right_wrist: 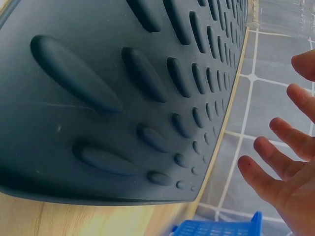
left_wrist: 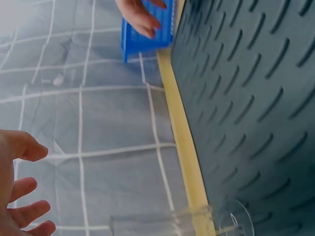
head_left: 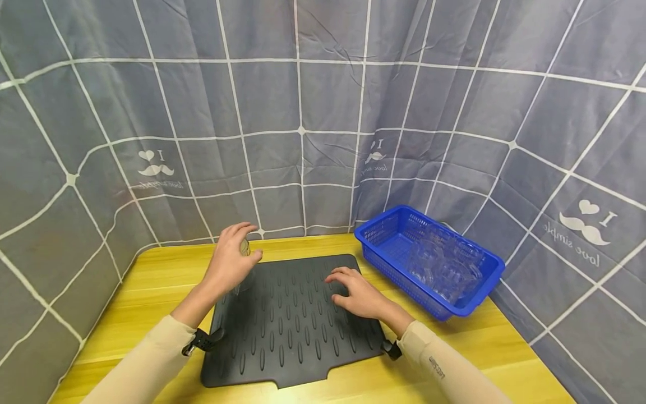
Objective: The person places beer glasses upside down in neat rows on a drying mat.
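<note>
yellow table (head_left: 166, 269); blue basket (head_left: 396, 275) of glasses (head_left: 444, 266) beside dark mat (head_left: 292, 331).

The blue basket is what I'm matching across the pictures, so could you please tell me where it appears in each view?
Head: the blue basket sits right of centre, holding clear glassware.
Left wrist: top edge, near the middle, partly hidden behind the right hand.
Right wrist: bottom edge, right of centre, cut off by the frame.
Shared landmark: the dark ridged mat, visible in all three.
</note>
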A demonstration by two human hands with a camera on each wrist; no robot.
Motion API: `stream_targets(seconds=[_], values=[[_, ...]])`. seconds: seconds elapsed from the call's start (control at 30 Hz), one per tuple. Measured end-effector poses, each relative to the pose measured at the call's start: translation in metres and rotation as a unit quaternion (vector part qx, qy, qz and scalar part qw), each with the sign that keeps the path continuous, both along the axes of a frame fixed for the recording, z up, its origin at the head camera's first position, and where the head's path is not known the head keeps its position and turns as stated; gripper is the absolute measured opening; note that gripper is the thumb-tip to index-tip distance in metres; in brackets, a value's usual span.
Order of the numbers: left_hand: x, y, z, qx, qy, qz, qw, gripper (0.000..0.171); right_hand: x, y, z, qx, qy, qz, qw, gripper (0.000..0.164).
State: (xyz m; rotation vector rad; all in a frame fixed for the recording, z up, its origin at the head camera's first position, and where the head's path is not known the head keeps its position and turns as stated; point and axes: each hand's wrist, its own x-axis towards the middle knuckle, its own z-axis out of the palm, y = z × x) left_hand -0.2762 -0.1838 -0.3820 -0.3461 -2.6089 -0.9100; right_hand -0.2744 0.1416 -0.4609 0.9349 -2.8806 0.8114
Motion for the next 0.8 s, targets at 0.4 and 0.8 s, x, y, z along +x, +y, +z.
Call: stream_targets(seconds=[0.4, 0.8], values=[[0.027, 0.026, 0.000, 0.017, 0.014, -0.042, 0.9989, 0.051, 0.000, 0.003, 0.003, 0.002, -0.004, 0.001, 1.000, 0.035], [0.048, 0.046, -0.016, 0.044, 0.005, -0.066, 0.9968, 0.045, 0.000, 0.006, 0.006, -0.017, -0.002, 0.000, 1.000, 0.034]])
